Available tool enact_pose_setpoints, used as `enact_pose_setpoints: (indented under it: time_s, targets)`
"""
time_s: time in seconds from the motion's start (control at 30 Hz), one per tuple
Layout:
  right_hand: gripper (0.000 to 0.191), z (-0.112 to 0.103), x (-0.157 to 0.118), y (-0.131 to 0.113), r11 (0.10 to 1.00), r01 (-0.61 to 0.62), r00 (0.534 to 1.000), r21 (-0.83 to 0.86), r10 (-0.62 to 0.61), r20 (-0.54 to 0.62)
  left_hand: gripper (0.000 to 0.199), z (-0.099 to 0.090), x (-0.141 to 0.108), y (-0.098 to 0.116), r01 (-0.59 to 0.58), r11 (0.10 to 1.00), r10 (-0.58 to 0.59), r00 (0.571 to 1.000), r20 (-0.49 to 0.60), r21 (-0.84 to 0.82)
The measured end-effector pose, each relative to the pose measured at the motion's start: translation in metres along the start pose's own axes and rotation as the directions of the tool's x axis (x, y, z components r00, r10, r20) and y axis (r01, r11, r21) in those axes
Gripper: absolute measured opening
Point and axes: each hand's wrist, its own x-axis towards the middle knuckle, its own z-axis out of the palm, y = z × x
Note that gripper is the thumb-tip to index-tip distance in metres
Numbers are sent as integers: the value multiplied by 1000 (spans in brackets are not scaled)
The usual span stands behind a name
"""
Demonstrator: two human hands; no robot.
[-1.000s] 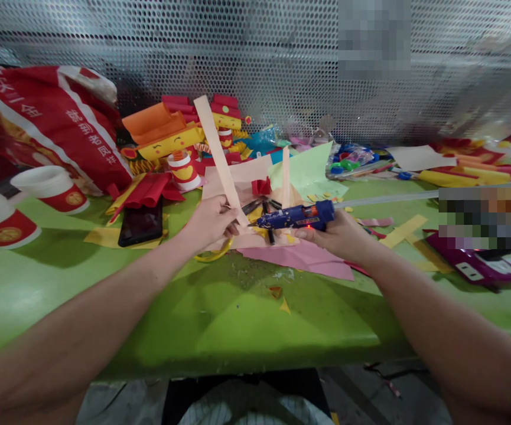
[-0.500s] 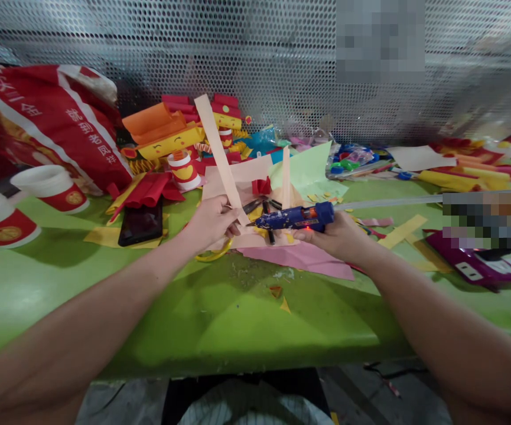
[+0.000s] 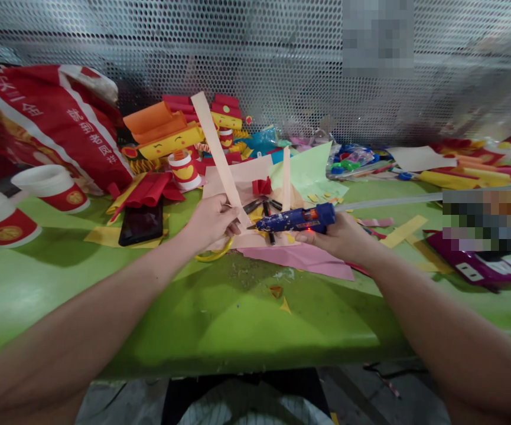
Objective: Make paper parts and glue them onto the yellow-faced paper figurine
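Between the fingers of my left hand (image 3: 214, 222) is the lower end of a long pale peach paper strip (image 3: 215, 147), which slants up and to the left. My right hand (image 3: 346, 239) is wrapped round a blue hot glue gun (image 3: 297, 219) with a small red light glowing on it. Its nozzle points left, close to the bottom of the strip; whether it touches I cannot tell. A clear glue stick (image 3: 388, 201) sticks out of the gun's back. Below the hands lie a pink paper sheet (image 3: 299, 260) and a yellow ring-like handle (image 3: 214, 255).
Paper cups (image 3: 51, 188) and a black phone (image 3: 140, 223) are on the left of the green table (image 3: 246, 330). Behind stand paper figures with yellow faces (image 3: 164, 146) and a pale green sheet (image 3: 308, 171). A purple box (image 3: 472, 260) lies at right, before a perforated metal wall (image 3: 255, 53).
The top of the paper strip has tipped slightly to the left. Both hands and the glue gun stay almost where they were.
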Motion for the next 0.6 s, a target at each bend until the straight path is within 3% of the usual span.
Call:
enact_pose_setpoints:
  time_s: [0.23,0.4,0.6]
  targets:
    - [56,2,2,1,1000,22,998,-13,-22,-65,12,0,0,-2,-15,1000,15,1000,10,-16]
    - [56,-3,3,0,999,33,999,2,-33,-41,11,-1,1,-2,-10,1000,10,1000,-16,-23]
    - [49,2,2,0,993,52,997,103,-46,-61,13,0,0,0,-10,1000,10,1000,-3,-28]
